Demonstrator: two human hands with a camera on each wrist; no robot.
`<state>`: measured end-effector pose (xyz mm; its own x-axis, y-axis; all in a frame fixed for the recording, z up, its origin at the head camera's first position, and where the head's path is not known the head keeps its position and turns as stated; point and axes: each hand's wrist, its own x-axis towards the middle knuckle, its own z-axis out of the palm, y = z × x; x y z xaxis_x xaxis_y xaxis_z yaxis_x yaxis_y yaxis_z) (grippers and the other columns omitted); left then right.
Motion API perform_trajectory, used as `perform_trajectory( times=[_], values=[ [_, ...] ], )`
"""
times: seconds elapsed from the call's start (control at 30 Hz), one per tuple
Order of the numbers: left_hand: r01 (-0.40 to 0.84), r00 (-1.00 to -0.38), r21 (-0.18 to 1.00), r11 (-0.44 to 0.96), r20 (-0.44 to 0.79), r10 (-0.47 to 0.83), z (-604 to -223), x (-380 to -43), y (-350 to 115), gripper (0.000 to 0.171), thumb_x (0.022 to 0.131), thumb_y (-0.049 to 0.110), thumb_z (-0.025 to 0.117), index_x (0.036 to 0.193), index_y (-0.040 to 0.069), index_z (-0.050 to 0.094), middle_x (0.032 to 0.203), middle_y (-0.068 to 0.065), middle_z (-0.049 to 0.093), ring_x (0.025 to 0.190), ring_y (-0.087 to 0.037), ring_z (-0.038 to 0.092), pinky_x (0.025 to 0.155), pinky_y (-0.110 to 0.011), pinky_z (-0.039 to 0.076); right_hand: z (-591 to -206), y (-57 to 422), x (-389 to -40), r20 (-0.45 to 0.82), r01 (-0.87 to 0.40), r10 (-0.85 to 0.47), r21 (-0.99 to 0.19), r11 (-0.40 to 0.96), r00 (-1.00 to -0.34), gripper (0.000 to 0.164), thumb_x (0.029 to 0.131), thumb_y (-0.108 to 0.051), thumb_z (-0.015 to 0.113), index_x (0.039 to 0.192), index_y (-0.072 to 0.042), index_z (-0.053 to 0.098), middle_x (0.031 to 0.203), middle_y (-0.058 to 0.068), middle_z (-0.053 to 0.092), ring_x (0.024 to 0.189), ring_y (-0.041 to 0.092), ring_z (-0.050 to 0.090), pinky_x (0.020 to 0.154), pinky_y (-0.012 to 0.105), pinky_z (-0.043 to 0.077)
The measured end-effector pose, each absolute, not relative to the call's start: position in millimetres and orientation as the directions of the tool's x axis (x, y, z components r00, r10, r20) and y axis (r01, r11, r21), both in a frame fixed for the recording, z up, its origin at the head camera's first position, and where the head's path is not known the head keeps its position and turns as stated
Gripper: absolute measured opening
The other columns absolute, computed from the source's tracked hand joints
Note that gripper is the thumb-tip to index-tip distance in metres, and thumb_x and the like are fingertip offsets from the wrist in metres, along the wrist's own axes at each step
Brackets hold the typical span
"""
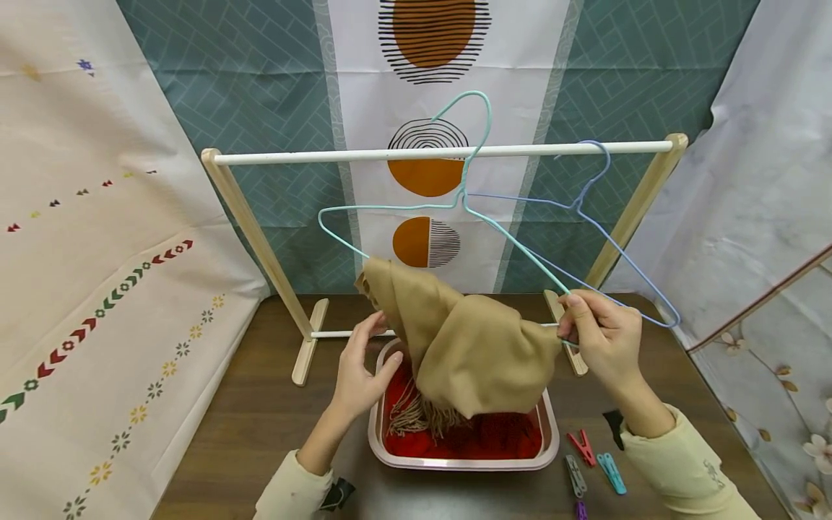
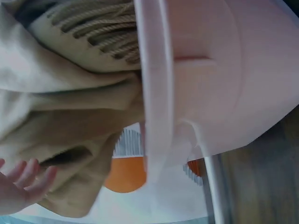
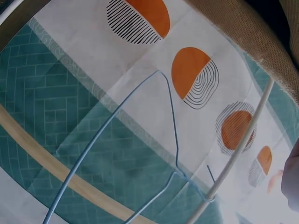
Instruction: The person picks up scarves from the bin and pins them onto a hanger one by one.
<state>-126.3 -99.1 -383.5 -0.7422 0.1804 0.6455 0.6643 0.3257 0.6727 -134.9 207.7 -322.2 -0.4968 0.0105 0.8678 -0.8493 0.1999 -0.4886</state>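
Observation:
A tan fringed scarf (image 1: pixel 487 354) drapes over the lower part of a mint-green hanger (image 1: pixel 513 238), its fringe hanging into a pink basin (image 1: pixel 464 462). My right hand (image 1: pixel 601 332) pinches the hanger at its right corner. Fingers spread, my left hand (image 1: pixel 367 361) is at the scarf's left edge; whether it touches the cloth is unclear. The left wrist view has that hand's fingertips (image 2: pixel 32 179) beside the scarf's folds (image 2: pixel 70 112). Just a blurred edge of my right hand (image 3: pixel 290 177) appears in the right wrist view.
Behind the scarf stands a wooden rack with a white rail (image 1: pixel 292 157). A blue hanger (image 1: pixel 614 242) hangs at its right. Red cloth (image 1: pixel 500 437) lies inside the basin. Several clothespins, including a red one (image 1: pixel 582 448) and a teal one (image 1: pixel 611 473), lie right of it.

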Motion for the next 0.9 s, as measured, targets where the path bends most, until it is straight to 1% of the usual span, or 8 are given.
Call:
perform_trajectory(
  times=[0.1,0.2,0.27,0.33,0.43,0.53,0.67,0.9],
  values=[
    [0.513,-0.858,0.829,0.225,0.483,0.176,-378,-128,-98,0.068,0.077,-0.008,0.063,0.134,-0.011,0.027,0.122,-0.032,0.038,0.108,-0.045,0.046,0.081,-0.048,0.047,-320,208,-135,0.869,-0.849,0.014,-0.486,0.207,-0.494,0.016,0.084,0.013,0.05,0.072,0.014,0.06,0.05,0.003,0.054,0.037,0.005,0.045,0.035,0.013,0.035],
    [0.345,-0.926,0.935,0.087,0.323,0.196,-381,-135,-95,0.077,0.079,-0.009,0.061,0.141,-0.005,0.015,0.125,-0.03,0.036,0.112,-0.043,0.043,0.089,-0.048,0.042,-319,207,-135,0.871,-0.851,0.011,-0.483,0.207,-0.492,0.016,0.084,0.013,0.05,0.072,0.015,0.06,0.05,0.003,0.054,0.037,0.004,0.045,0.035,0.012,0.035],
    [0.268,-0.943,0.963,0.008,0.261,0.205,-385,-141,-91,0.078,0.079,-0.009,0.061,0.141,-0.001,0.015,0.123,-0.026,0.041,0.111,-0.037,0.046,0.091,-0.044,0.042,-320,207,-135,0.872,-0.852,0.009,-0.481,0.205,-0.49,0.016,0.084,0.013,0.05,0.072,0.015,0.06,0.05,0.003,0.054,0.037,0.004,0.045,0.035,0.012,0.035],
    [0.227,-0.952,0.973,-0.044,0.231,0.199,-391,-146,-87,0.072,0.079,-0.007,0.063,0.138,0.002,0.023,0.118,-0.021,0.05,0.105,-0.031,0.052,0.089,-0.039,0.044,-320,206,-134,0.872,-0.851,0.006,-0.48,0.212,-0.49,0.016,0.084,0.013,0.05,0.072,0.014,0.06,0.05,0.003,0.054,0.037,0.003,0.044,0.035,0.012,0.035],
    [0.234,-0.955,0.969,-0.08,0.244,0.166,-397,-152,-81,0.054,0.079,-0.002,0.067,0.126,0.001,0.04,0.109,-0.018,0.057,0.093,-0.023,0.058,0.08,-0.032,0.048,-321,206,-134,0.872,-0.85,0.008,-0.48,0.217,-0.49,0.016,0.084,0.013,0.05,0.072,0.014,0.06,0.05,0.003,0.054,0.037,0.003,0.044,0.035,0.012,0.034],
    [0.266,-0.951,0.959,-0.102,0.278,0.136,-397,-152,-78,0.043,0.08,0.001,0.066,0.119,-0.001,0.048,0.106,-0.017,0.057,0.09,-0.02,0.059,0.075,-0.03,0.05,-322,207,-134,0.874,-0.855,0.015,-0.479,0.197,-0.486,0.016,0.084,0.013,0.05,0.071,0.014,0.06,0.05,0.004,0.053,0.037,0.003,0.044,0.035,0.012,0.034],
    [0.293,-0.942,0.95,-0.108,0.306,0.139,-391,-149,-78,0.045,0.083,-0.001,0.063,0.123,0.0,0.043,0.111,-0.018,0.054,0.095,-0.02,0.058,0.078,-0.029,0.049,-323,208,-135,0.88,-0.869,0.023,-0.472,0.146,-0.474,0.016,0.084,0.013,0.05,0.071,0.016,0.059,0.05,0.005,0.053,0.038,0.004,0.044,0.036,0.013,0.034],
    [0.387,-0.906,0.919,-0.077,0.395,0.15,-380,-145,-86,0.047,0.083,-0.006,0.059,0.126,-0.004,0.04,0.111,-0.023,0.055,0.095,-0.017,0.058,0.076,-0.029,0.05,-325,210,-135,0.887,-0.873,0.022,-0.459,0.163,-0.462,0.016,0.085,0.012,0.051,0.071,0.018,0.057,0.05,0.005,0.053,0.038,0.004,0.043,0.037,0.012,0.034]
  ],
)
